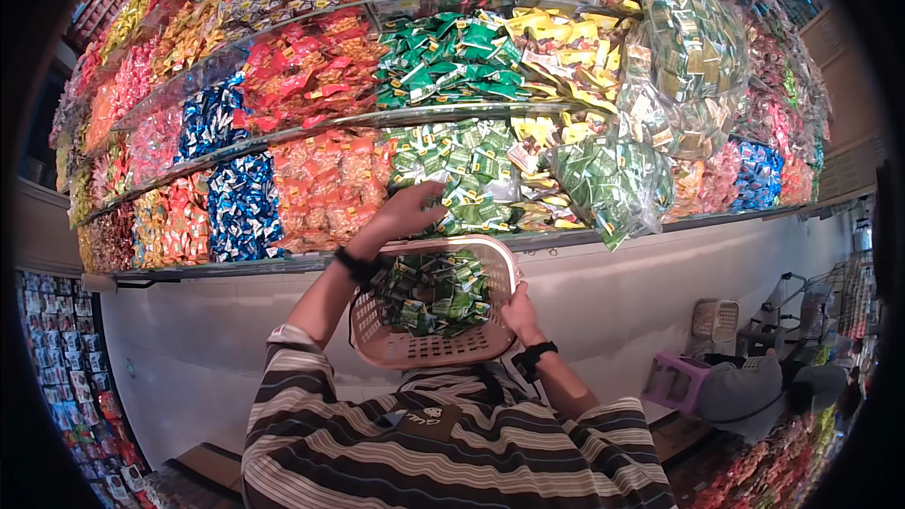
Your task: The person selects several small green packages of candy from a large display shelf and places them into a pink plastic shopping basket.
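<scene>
My left hand [410, 212] reaches over the front edge of the display, above the light green snack packets [459, 159] in the lowest tier. Its fingers are apart, and no packet shows between them. With my right hand [522, 312] I grip the right rim of a pinkish plastic basket [424, 352] with slotted walls. The basket is held in front of my body, just below the display edge and under my left forearm. Inside it lies a heap of dark green snack packets [438, 297].
Orange packets [329, 187] and blue-wrapped pieces [244, 205] fill bins to the left. Clear bags of green packets [611, 180] rest over the bins at right, one overhanging the edge. Right of me, a person in grey [742, 396] is beside a purple plastic stool [675, 382].
</scene>
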Demonstrator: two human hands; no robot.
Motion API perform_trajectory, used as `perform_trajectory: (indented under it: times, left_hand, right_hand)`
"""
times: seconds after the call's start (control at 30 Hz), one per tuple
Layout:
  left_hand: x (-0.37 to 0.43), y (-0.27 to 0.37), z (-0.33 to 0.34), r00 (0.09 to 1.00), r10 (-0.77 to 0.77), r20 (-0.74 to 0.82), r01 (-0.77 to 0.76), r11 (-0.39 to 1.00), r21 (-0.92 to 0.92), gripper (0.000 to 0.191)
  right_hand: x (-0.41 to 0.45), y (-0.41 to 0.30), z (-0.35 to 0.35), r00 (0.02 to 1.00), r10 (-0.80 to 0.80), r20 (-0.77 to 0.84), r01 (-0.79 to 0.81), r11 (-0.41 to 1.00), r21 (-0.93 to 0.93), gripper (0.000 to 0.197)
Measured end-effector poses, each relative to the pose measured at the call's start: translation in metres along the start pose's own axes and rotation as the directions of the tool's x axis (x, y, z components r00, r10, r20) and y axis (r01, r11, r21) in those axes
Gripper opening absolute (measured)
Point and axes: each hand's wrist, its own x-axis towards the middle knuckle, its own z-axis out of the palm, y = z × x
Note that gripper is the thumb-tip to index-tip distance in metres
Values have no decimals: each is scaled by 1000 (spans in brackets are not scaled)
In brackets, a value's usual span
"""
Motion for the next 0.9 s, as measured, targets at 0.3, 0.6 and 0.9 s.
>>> perform_trajectory:
  times: [0.3,0.6,0.9]
  left_hand:
    - [152,-56,84,956,165,-242,-1,829,559,80]
    - [165,-71,106,969,194,-154,-65,800,596,15]
    - [55,-20,106,841,358,-406,-283,930,235,19]
  right_hand:
    - [19,11,10,997,46,-66,-46,999,8,40]
    - [22,0,-16,993,-28,-117,41,993,108,33]
    - [16,-6,-32,998,47,-48,-44,997,57,34]
